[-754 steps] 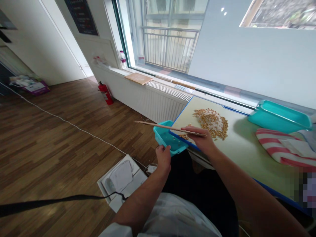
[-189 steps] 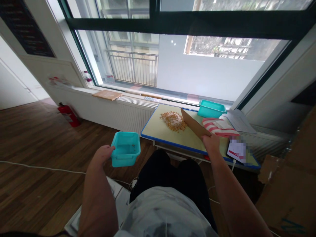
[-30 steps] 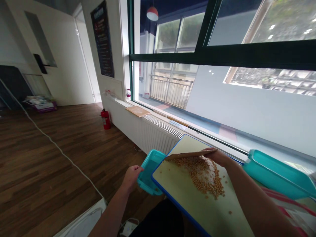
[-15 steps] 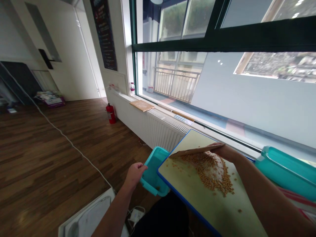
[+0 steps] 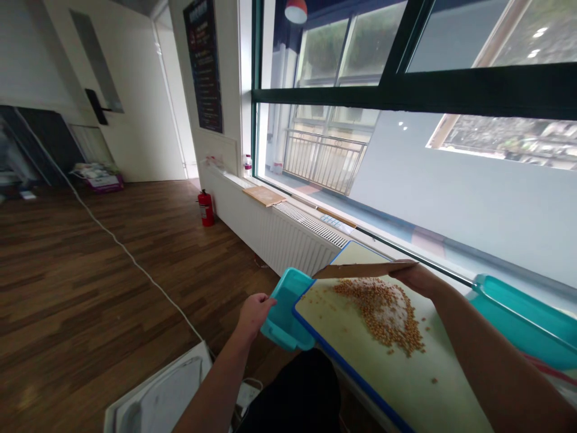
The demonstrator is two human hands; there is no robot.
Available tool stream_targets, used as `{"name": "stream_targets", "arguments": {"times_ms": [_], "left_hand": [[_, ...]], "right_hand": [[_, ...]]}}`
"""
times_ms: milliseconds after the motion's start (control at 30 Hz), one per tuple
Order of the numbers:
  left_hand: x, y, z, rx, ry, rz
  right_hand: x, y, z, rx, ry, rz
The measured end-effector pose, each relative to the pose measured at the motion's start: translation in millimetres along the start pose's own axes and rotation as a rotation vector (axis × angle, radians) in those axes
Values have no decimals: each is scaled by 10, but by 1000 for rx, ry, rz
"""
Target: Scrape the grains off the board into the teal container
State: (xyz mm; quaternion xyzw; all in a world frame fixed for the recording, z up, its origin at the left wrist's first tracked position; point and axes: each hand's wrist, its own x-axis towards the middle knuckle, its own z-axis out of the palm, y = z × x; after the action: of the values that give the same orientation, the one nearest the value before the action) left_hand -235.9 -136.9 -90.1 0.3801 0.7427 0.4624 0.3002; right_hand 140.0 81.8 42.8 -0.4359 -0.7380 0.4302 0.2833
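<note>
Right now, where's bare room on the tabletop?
Tabletop: near strip between kernel pile and blue front edge, mostly bare; small far patch between windowsill and cardboard in right hand. Crowded: centre, under the pile; left end, turquoise bin in left hand; right side, right forearm.

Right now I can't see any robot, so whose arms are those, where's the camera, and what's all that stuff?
Good spotting: there's no robot. Those are a person's bare arms, and one camera worn on their head looks forward and down, so you see what they'd see.

The left hand holds the rim of a turquoise plastic tub at the edge of a pale yellow table with a blue border. The right hand holds a thin brown board, perhaps cardboard.

On the table is a pile of golden kernels, maybe corn, with white grains too small to name for sure. Another turquoise tub is past the right arm, near the window.
</note>
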Motion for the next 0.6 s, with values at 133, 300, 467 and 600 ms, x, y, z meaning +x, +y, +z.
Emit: {"name": "stream_targets", "arguments": {"times_ms": [133,300,467,600], "left_hand": [[-38,20,20,-10,38,-34],[-89,49,18,-9,23,-38],[-165,73,4,-13,2,-15],[-210,82,1,-28,-23,11]], "right_hand": [[-49,-61,31,-46,41,-46],[-154,-112,53,11,297,-71],[-336,-241,197,-3,427,-26],[-323,-270,319,-124,437,33]]}}
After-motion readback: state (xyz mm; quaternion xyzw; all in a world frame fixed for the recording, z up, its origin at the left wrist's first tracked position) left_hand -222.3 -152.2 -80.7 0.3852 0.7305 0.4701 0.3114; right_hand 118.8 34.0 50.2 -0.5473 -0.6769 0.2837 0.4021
